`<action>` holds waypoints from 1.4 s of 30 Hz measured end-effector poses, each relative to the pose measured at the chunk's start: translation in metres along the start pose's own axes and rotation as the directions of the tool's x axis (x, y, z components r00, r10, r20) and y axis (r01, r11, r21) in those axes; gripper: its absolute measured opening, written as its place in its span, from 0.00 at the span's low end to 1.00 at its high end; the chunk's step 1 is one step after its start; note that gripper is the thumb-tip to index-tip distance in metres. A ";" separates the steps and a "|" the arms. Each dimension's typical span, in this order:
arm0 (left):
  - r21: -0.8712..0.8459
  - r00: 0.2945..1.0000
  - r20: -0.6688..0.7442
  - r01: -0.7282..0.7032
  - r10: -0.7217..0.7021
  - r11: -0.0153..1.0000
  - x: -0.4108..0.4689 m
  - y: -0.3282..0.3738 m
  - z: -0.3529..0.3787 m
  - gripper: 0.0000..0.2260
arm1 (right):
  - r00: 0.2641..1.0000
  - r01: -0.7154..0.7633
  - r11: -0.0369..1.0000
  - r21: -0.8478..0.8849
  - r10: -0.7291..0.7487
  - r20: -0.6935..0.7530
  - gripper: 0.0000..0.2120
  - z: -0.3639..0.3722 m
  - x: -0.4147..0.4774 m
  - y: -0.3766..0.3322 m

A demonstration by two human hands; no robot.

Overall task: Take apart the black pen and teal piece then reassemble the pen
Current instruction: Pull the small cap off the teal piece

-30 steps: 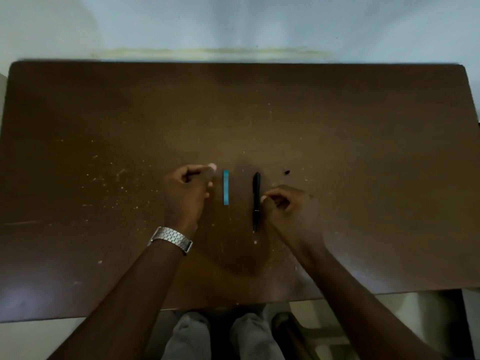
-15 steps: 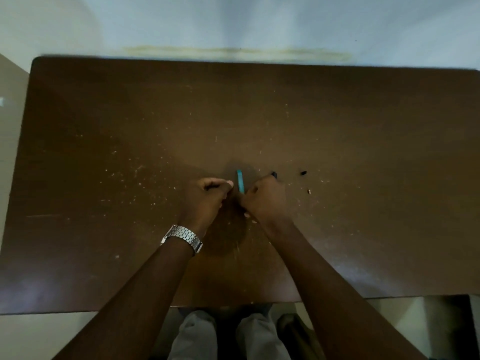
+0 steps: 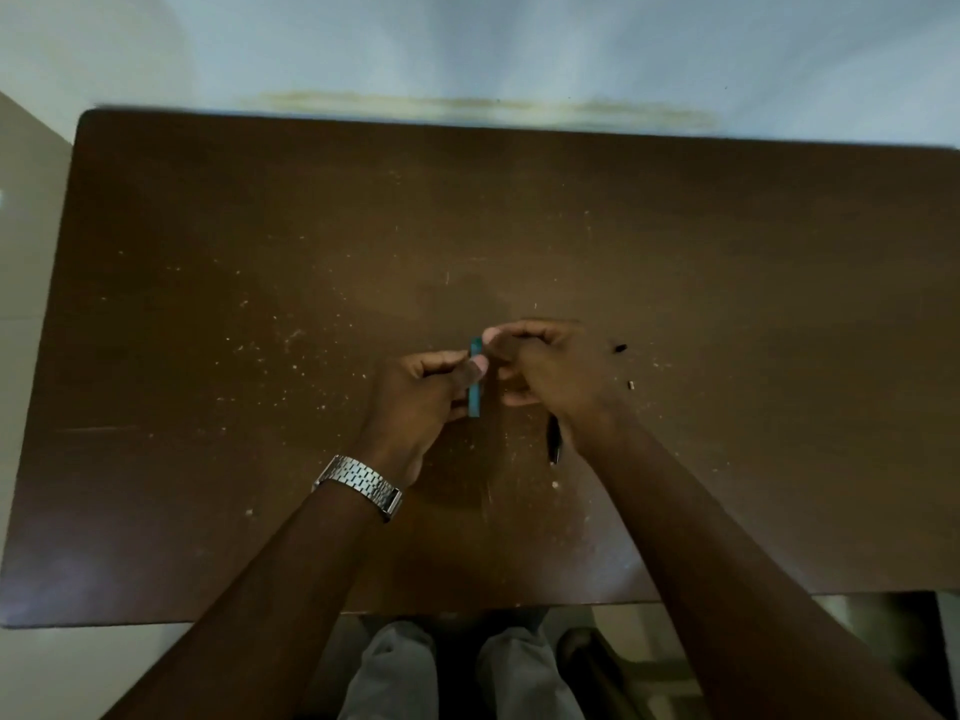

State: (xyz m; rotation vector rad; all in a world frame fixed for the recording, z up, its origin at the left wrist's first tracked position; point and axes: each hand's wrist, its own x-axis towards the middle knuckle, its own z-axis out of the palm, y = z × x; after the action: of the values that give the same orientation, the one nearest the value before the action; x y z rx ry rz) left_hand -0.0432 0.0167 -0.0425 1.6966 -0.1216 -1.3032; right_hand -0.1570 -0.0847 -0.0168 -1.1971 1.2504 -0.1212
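The teal piece (image 3: 474, 394), a short flat stick, runs lengthwise between my two hands at the middle of the brown table (image 3: 260, 226). My left hand (image 3: 421, 402) pinches its middle with the thumb on top. My right hand (image 3: 550, 366) is curled, its thumb and forefinger tips on the teal piece's far end. The black pen (image 3: 554, 444) lies on the table under my right wrist; only its near end shows. Whether the teal piece is off the table, I cannot tell.
Two tiny dark bits lie right of my right hand: a small black part (image 3: 619, 348) and a smaller piece (image 3: 631, 385). A metal watch (image 3: 358, 485) is on my left wrist. The table's near edge (image 3: 156, 618) runs above my knees.
Both hands left the pen and closed on the teal piece. My right hand crossed left over the pen, which stays on the table. The camera shifted a little.
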 end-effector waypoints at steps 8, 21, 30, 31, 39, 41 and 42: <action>0.011 0.998 0.054 -0.009 0.008 1.000 -0.009 -0.004 0.002 0.09 | 0.989 -0.102 0.995 0.005 0.100 0.112 0.03 -0.006 0.032 -0.012; -0.007 0.999 -0.023 0.027 -0.027 1.000 -0.021 -0.033 -0.002 0.13 | 0.834 0.471 0.575 -0.669 -0.538 0.126 0.09 0.021 0.052 0.025; -0.022 0.999 -0.040 0.036 -0.037 0.999 -0.014 -0.033 -0.006 0.12 | 0.800 0.494 0.554 -0.670 -0.591 0.101 0.11 0.023 0.047 0.025; -0.027 0.999 -0.038 0.036 -0.037 0.999 -0.014 -0.032 -0.005 0.12 | 0.805 0.487 0.565 -0.666 -0.587 0.090 0.11 0.022 0.046 0.025; -0.005 0.999 -0.029 0.026 -0.026 1.000 -0.014 -0.027 -0.005 0.13 | 0.860 0.411 0.796 -0.445 -0.500 -0.099 0.11 0.010 0.036 0.023; 0.034 0.999 -0.017 0.036 -0.035 0.999 -0.014 -0.027 -0.006 0.13 | 0.903 0.350 0.907 -0.232 -0.393 -0.173 0.08 0.003 0.029 0.025; 0.059 0.999 -0.010 0.034 -0.033 0.998 -0.015 -0.027 -0.006 0.13 | 0.935 0.294 0.947 -0.130 -0.313 -0.165 0.10 0.000 0.026 0.026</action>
State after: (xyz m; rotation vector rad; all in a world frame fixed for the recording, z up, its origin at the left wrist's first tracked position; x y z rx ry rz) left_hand -0.0565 0.0436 -0.0519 1.7612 -0.1282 -1.3281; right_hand -0.1599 -0.0903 -0.0532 -1.4923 1.2334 -0.4085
